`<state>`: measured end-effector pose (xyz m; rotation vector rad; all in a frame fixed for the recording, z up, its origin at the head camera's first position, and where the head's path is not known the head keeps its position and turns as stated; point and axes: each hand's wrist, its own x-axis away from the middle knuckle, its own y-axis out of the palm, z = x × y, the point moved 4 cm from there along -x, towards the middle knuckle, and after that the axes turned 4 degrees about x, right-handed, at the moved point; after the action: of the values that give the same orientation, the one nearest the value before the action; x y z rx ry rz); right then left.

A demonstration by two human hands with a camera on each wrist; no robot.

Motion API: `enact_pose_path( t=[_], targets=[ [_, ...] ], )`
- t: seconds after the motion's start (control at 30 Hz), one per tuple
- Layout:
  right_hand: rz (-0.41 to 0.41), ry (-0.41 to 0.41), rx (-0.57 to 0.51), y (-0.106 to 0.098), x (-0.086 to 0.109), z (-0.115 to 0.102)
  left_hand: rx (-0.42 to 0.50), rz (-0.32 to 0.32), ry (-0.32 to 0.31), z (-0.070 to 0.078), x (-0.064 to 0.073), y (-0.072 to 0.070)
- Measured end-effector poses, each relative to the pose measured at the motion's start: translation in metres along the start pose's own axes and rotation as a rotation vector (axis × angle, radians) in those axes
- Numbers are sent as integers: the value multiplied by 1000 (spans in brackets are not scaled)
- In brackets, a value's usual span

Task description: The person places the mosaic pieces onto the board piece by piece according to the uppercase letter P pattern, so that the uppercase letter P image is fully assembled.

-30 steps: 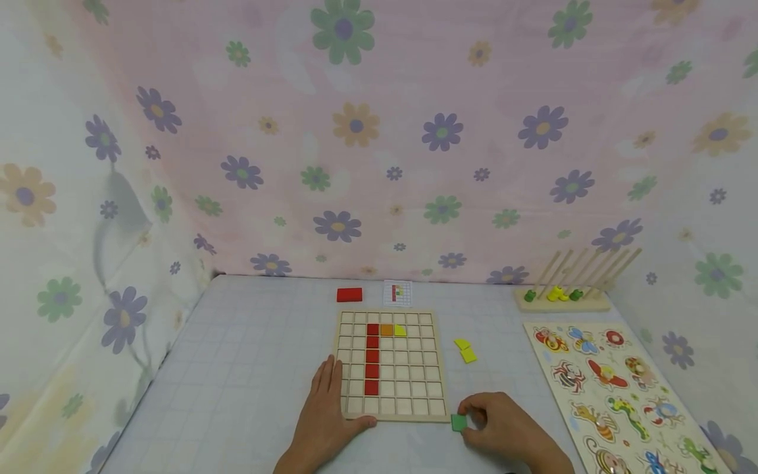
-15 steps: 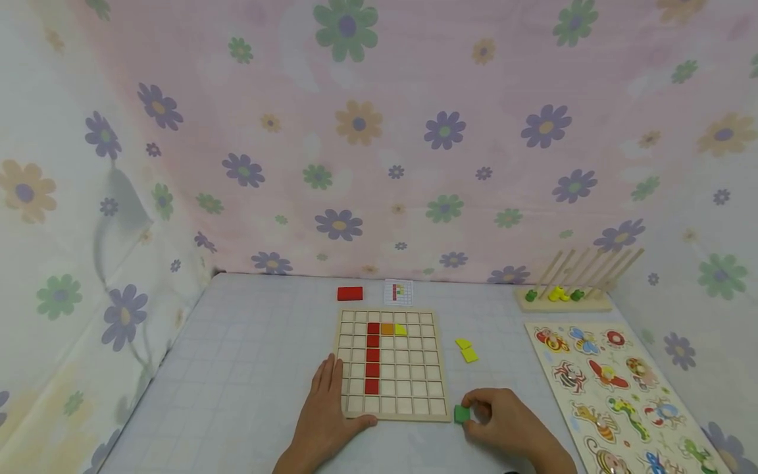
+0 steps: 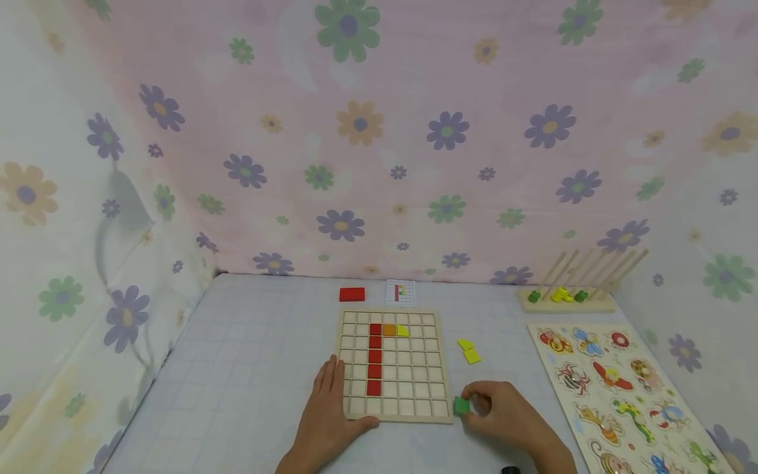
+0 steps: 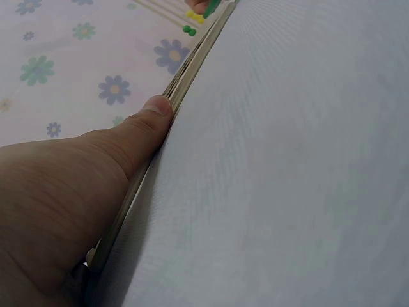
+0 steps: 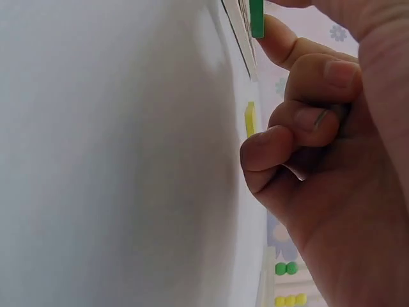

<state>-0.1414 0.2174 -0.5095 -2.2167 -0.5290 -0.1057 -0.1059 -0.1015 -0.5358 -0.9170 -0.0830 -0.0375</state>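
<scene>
My right hand (image 3: 503, 415) pinches a green square tile (image 3: 462, 405) between thumb and forefinger, beside the near right corner of a wooden grid board (image 3: 414, 419). In the right wrist view the tile (image 5: 256, 18) is edge-on and the other fingers are curled. My left hand (image 3: 328, 411) rests along the board's left side with straight fingers. Its thumb (image 4: 144, 131) presses against the front edge. On the board, a column of several red tiles (image 3: 375, 356) stands with an orange tile (image 3: 389, 330) and a yellow rounded-corner tile (image 3: 403, 330) to the right of its top.
Two yellow tiles (image 3: 469, 351) lie right of the board. Behind it are a red block (image 3: 352, 294) and a small pattern card (image 3: 401, 293). At the right stand a peg rack (image 3: 568, 305) with green and yellow beads and an insect puzzle board (image 3: 616, 388).
My right hand has moved the green tile slightly away from me, along the board's near right corner. The left hand has stayed in place.
</scene>
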Motion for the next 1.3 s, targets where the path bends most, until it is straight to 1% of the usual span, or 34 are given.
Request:
enact_pose_path(
  t=[0.13,0.27,0.4,0.53,0.63,0.77,0.93,1.07,1.3],
  targets=[
    [18,-16,12,0,-4,-6,7,-6,1,0,1,1],
    [25,-36,32,1,-10,-12,8,4,2,0,0,0],
    [24,-71,43,2,-14,-18,8,7,-8,0,0,-1],
    [31,-124,44,2,-19,-26,13,3,-10,-1,0,1],
    [41,-138,57,2,-23,-31,13,5,-1,-1,-1,1],
    [45,-130,60,3,-32,-38,16,11,3,0,-1,0],
    [50,-168,48,3,-46,-53,19,13,0,0,-2,0],
    [45,-184,37,4,-57,-65,15,6,-3,0,-2,1],
    [62,-231,79,7,-74,-81,-1,12,9,0,-2,-1]
  ],
)
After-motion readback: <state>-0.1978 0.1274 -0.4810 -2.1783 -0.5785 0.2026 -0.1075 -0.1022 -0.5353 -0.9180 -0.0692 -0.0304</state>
